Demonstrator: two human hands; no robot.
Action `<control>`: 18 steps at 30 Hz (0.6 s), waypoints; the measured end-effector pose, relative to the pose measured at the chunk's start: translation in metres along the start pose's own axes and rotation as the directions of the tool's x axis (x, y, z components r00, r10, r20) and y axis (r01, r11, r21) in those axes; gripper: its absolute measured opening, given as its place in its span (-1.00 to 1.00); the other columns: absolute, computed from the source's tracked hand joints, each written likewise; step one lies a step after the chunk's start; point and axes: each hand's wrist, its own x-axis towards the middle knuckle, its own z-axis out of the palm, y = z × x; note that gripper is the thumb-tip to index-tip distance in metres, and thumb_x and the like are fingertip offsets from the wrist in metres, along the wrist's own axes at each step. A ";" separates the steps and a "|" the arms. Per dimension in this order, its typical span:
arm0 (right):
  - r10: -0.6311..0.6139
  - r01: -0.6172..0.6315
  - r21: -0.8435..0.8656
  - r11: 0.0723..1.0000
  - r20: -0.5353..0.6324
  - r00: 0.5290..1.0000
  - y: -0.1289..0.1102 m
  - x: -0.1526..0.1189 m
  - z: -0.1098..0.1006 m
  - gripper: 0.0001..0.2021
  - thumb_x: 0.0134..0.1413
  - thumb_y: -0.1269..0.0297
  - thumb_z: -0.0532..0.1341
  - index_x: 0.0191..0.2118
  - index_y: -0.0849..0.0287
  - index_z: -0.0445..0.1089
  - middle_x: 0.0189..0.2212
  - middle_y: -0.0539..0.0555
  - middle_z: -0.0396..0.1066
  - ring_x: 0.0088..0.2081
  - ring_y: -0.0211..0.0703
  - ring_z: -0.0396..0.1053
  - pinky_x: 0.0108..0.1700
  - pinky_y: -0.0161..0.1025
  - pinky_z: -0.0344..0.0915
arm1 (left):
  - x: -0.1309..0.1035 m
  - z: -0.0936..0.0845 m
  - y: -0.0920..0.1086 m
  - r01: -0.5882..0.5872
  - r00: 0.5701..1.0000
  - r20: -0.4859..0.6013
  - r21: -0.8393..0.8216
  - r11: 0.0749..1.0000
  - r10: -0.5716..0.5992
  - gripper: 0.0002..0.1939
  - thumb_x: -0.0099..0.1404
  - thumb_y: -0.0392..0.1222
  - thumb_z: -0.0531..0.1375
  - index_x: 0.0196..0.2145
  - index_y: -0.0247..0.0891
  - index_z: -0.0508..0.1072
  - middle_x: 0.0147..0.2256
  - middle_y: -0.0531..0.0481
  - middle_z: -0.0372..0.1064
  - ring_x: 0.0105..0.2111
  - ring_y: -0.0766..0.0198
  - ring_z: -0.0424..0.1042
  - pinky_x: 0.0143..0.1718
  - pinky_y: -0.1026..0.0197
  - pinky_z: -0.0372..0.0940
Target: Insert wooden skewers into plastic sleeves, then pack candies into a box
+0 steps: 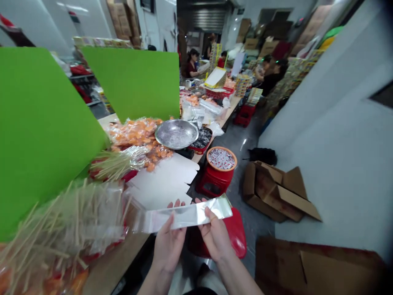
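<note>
Both hands (170, 237) (212, 230) — fingers half-curled — pinch the clear plastic sleeve (187, 216) under thumbs.

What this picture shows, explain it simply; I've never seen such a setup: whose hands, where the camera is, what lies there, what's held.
There is no robot here: a person works with two bare hands. The single picture comes from a camera worn on their head, looking forward and down.

Left hand and right hand together hold a long, clear plastic strip, thumbs on top.

The table to the left bears pale sticks, bagged orange pieces, a shallow metal bowl and white card. Green panels stand along it.
</note>
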 end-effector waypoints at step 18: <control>-0.016 0.262 -0.899 0.350 0.274 0.962 -0.040 -0.058 -0.004 -0.52 0.08 -0.07 0.08 0.01 0.13 0.36 -0.18 0.12 0.45 -0.25 -0.06 0.40 -0.02 -0.03 0.29 | 0.041 0.052 0.026 -0.288 0.167 0.214 0.944 0.160 -0.963 -0.46 -0.08 -0.01 0.36 -0.13 -0.27 0.46 -0.27 -0.05 0.47 -0.23 0.11 0.43 -0.13 0.09 0.29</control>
